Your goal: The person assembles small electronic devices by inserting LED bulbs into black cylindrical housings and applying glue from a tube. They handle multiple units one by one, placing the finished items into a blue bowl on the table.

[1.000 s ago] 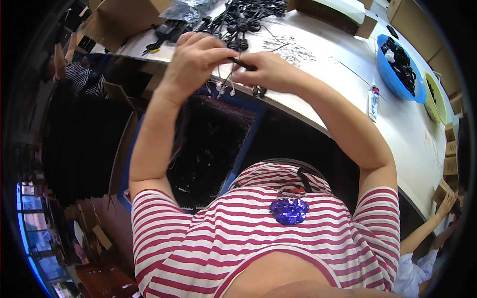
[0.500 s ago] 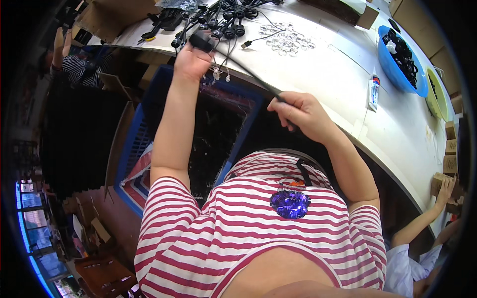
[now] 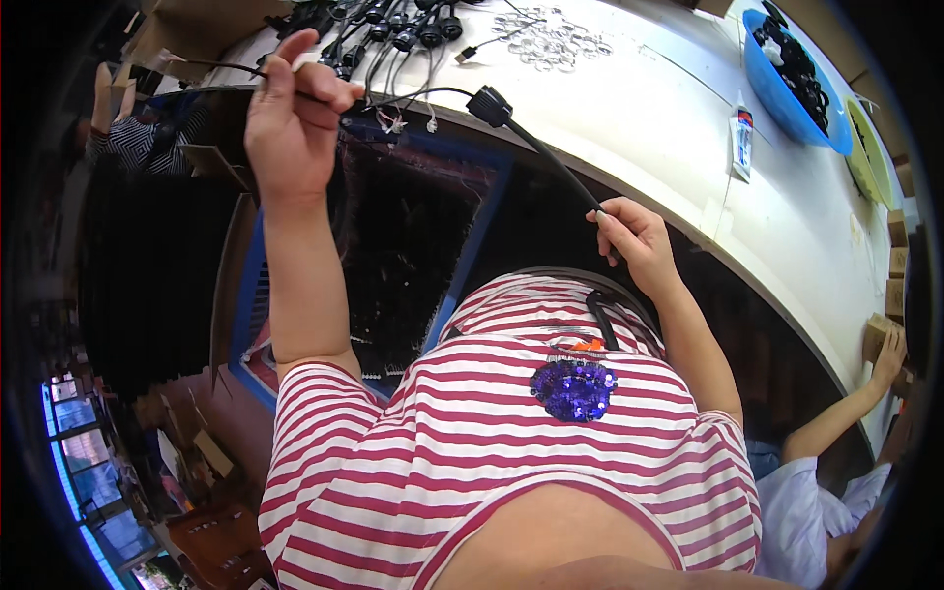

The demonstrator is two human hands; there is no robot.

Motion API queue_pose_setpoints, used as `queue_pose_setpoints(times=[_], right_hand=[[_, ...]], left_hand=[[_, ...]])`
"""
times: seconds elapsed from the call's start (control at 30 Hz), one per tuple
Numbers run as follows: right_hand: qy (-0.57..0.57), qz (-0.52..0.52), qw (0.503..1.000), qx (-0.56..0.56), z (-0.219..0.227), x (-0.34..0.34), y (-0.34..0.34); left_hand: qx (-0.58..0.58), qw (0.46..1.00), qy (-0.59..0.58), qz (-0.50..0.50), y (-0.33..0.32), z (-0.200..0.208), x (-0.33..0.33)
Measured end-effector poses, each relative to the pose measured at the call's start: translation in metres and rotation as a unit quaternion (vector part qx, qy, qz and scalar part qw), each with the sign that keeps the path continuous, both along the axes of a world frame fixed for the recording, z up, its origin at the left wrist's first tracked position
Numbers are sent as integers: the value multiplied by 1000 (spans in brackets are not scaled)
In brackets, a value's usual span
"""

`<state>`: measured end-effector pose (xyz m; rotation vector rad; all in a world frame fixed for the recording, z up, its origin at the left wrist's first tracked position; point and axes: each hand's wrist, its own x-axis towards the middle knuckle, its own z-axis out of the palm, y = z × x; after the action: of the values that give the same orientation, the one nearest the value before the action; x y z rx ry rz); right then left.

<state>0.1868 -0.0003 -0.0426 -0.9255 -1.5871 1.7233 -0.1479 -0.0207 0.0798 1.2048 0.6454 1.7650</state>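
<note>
A slim black rod (image 3: 553, 157) slants in front of the table edge, its lower end gripped by my right hand (image 3: 637, 244). At its upper end is a blocky black head (image 3: 490, 106). From that head a thin black cable (image 3: 418, 94) runs left to my raised left hand (image 3: 293, 138), whose fingers are closed on it; the cable's far end sticks out beyond them. Beside the left hand, a bunch of black lamp sockets with cables (image 3: 408, 34) lies on the table, several wire ends with pale connectors (image 3: 393, 125) hanging over the edge.
The white table (image 3: 669, 118) holds clear rings (image 3: 551, 39), a USB plug (image 3: 465, 55), a glue tube (image 3: 741, 146), a blue basin (image 3: 838, 141) of black parts and a yellow-green basin (image 3: 870, 172). Below is a blue crate (image 3: 470, 231). Another person's hand (image 3: 888, 356) touches a small box at right.
My left hand has left the rod's head and moved left along the cable, drawing it out. My right hand has shifted right and slightly down with the rod.
</note>
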Motion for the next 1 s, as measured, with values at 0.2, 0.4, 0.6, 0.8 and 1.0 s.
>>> queue_pose_setpoints(times=[0.2, 0.4, 0.6, 0.8, 1.0], right_hand=[[30, -36, 998, -33, -8, 14, -10], [19, -3, 999, -29, -9, 9, -14], [-33, 104, 986, 126, -6, 0, -27], [-185, 70, 955, 220, -74, 8, -14], [-230, 42, 905, 355, -126, 16, -6]], left_hand=[[-305, 952, -22, 5, -20, -83, 30], [-378, 834, 336, -219, -48, -82, 62], [-52, 980, -188, -29, -29, -85, 127], [45, 990, -127, 31, -32, -56, 113], [54, 994, -89, 32, -29, -40, 97]])
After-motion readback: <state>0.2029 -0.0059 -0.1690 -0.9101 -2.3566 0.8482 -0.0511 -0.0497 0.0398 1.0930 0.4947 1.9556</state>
